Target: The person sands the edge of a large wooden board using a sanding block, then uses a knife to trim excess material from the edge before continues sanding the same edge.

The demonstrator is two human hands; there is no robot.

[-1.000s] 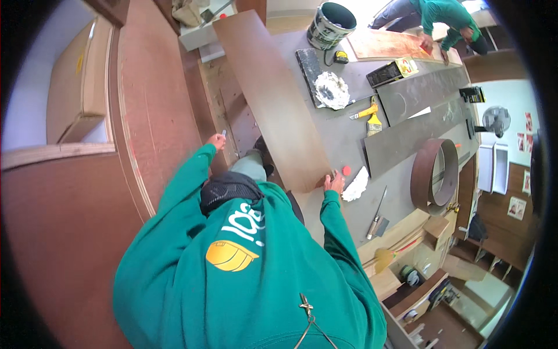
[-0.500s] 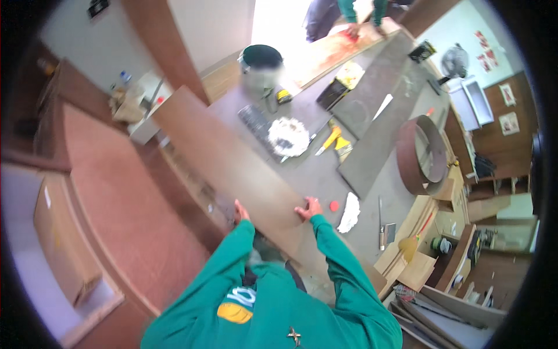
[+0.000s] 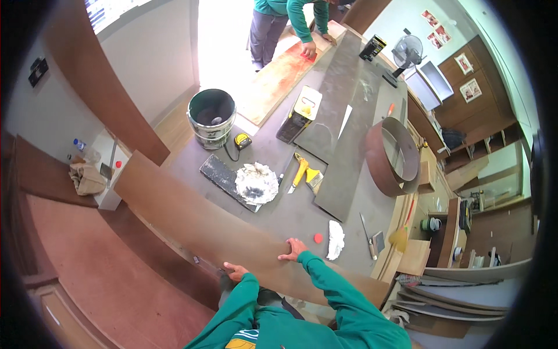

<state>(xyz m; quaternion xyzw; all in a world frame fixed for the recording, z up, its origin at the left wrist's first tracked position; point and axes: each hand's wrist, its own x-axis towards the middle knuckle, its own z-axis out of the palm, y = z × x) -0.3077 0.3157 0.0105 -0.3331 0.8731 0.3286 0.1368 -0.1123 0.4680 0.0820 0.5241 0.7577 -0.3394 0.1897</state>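
A long, smooth brown board [image 3: 192,212] lies slanting along the near edge of the grey worktable [image 3: 279,227]. At its near edge is my left hand [image 3: 237,271], thumb and forefinger against the board, the other fingers partly hidden. Farther right, my right hand [image 3: 293,249] grips the far edge, thumb on the top face and fingers curled over. Just beyond that hand lie a red cap [image 3: 318,238] and a crumpled white cloth [image 3: 335,239]. Past the board's middle, a messy white wad [image 3: 256,184] rests on a dark, paint-smeared strip [image 3: 220,179].
Behind stand a bucket [image 3: 211,119], a tape measure [image 3: 242,140] and a rectangular can [image 3: 299,114]. A yellow utility knife [image 3: 299,172] and brush [image 3: 314,179] lie mid-table. Dark panels [image 3: 343,128] and a brown ring [image 3: 392,157] fill the right. Another person [image 3: 290,23] works on a reddish board [image 3: 279,81].
My view has shifted, so the table appears turned and more of the other person shows. Both my hands stay on the brown board, which appears at a shallower slant.
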